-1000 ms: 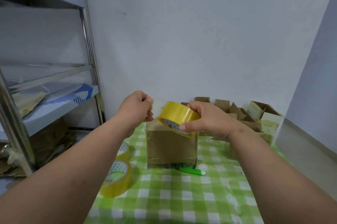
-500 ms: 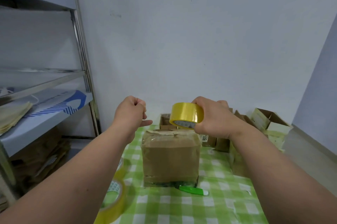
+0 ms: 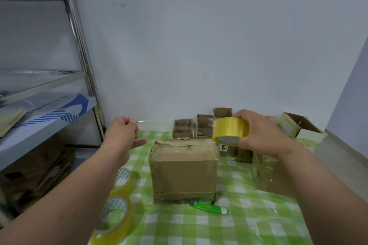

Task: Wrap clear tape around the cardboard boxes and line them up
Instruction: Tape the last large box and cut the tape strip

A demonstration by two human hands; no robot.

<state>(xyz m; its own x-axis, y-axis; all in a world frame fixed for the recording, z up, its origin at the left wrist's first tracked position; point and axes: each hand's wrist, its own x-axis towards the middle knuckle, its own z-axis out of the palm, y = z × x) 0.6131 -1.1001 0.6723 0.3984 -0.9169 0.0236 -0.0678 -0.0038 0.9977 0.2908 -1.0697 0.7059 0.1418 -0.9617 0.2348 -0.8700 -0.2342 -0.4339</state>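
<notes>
A brown cardboard box [image 3: 184,173] with tape on its sides stands upright on the green checked tablecloth [image 3: 229,228]. My right hand [image 3: 258,132] grips a yellow tape roll [image 3: 230,130] above the box's right top corner. My left hand [image 3: 123,133] pinches the free end of the tape at the box's upper left. A clear strip of tape [image 3: 169,123] stretches between the two hands above the box.
Two more tape rolls [image 3: 114,218] lie at the left front. A green cutter [image 3: 210,208] lies in front of the box. Several small boxes [image 3: 184,128] stand at the back, and an open carton [image 3: 300,128] at the right. A metal shelf rack [image 3: 79,49] stands left.
My hands have drawn apart, the left hand going left and the right hand going right, so a longer strip of tape is pulled off the roll. The camera tilted up.
</notes>
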